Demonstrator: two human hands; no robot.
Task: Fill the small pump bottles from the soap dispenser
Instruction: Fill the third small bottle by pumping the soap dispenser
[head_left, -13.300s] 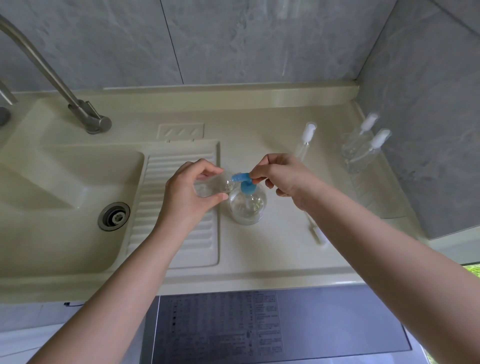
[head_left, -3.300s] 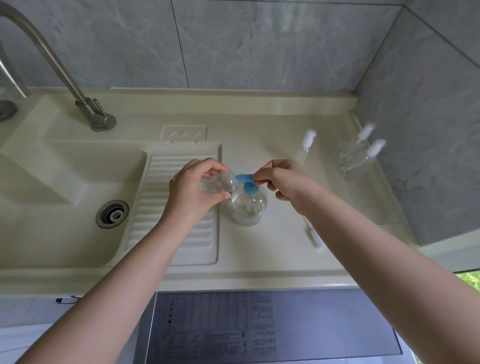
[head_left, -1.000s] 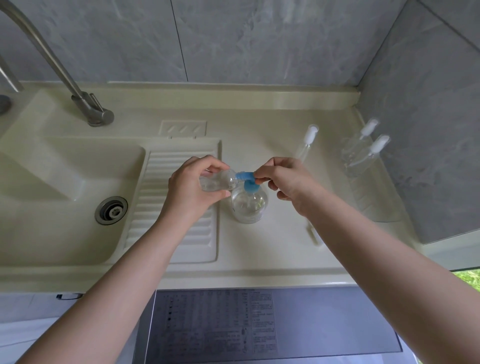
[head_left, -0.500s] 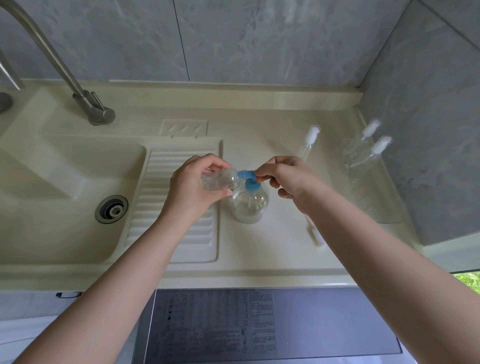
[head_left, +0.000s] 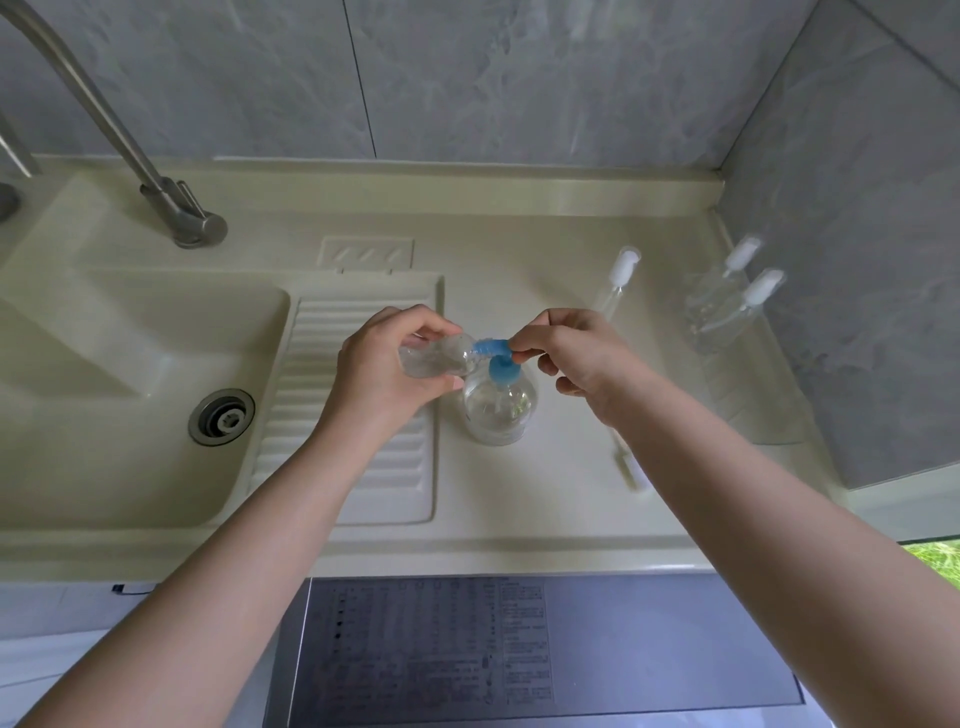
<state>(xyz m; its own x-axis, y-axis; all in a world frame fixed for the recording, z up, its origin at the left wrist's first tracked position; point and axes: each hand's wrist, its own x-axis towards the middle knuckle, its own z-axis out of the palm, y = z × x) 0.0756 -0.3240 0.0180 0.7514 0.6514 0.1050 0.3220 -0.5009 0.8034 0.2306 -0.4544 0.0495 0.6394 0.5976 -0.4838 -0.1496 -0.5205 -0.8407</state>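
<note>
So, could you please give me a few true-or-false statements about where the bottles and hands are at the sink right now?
1. The left hand holds a small clear bottle tipped on its side, mouth at the blue spout. True.
2. The soap dispenser stands inside the sink basin. False: it stands on the counter, right of the ribbed drainboard.
3. The right hand pinches the blue pump head of the dispenser. True.
4. Two capped small bottles lie at the far right by the wall. True.
5. The faucet is running water. False: no water shows at it.
</note>
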